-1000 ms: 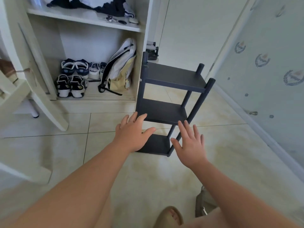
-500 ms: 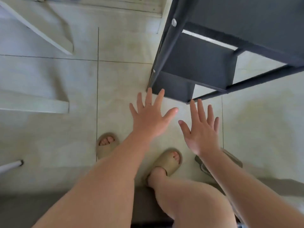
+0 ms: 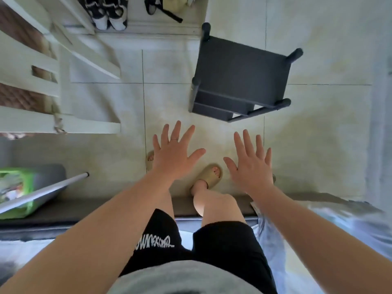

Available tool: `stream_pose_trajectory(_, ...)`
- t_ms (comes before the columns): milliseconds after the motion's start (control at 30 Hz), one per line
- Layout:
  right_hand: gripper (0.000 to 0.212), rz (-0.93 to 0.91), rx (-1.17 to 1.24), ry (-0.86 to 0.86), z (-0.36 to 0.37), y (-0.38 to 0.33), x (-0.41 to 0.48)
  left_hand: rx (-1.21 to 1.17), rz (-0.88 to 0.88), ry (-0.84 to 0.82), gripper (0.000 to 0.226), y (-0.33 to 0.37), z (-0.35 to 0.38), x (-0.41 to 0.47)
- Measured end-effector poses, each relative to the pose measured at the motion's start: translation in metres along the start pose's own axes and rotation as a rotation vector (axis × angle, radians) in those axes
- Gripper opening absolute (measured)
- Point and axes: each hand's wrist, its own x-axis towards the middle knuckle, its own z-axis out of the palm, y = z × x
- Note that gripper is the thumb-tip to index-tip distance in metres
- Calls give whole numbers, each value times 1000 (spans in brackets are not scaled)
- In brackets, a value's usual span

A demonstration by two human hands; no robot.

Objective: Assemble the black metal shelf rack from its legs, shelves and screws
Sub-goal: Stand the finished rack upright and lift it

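Rack (image 3: 241,75) stands assembled on the floor (image 3: 318,128), ahead of your feet. Your left hand (image 3: 172,159) and right hand (image 3: 251,167) hover with fingers spread, holding nothing.

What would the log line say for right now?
rack: assembled, upright, untouched | left hand: open, holding nothing | right hand: open, holding nothing

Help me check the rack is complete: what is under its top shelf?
Under the top shelf, only the near edges of two lower shelves show, stepped one below the other. The rest of their surfaces is covered by it.
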Motion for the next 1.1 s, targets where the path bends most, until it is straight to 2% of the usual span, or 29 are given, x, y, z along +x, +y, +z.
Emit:
stream_pose_trajectory(233,75,8,41,51,-68,32,-33,-36,-12,50,86,46,-94,-21)
stream_pose_trajectory(533,71,122,173,63,-125,59,23,-119,-53,33,75,57,-161,37)
stream_pose_trajectory(667,70,227,254,8,-144,67,62,-250,-48,-80,78,56,-179,84)
stream_pose_trajectory(833,71,387,478,-8,-155,75,107,-520,-196,-254,85,53,-184,139)
stream_pose_trajectory(1000,72,485,596,-48,-139,88,148,-564,-307,-335,87,49,-162,180)
stream_pose_trajectory(1100,77,570,776,-75,-126,99,168,-611,-360,-370,86,49,-149,198)
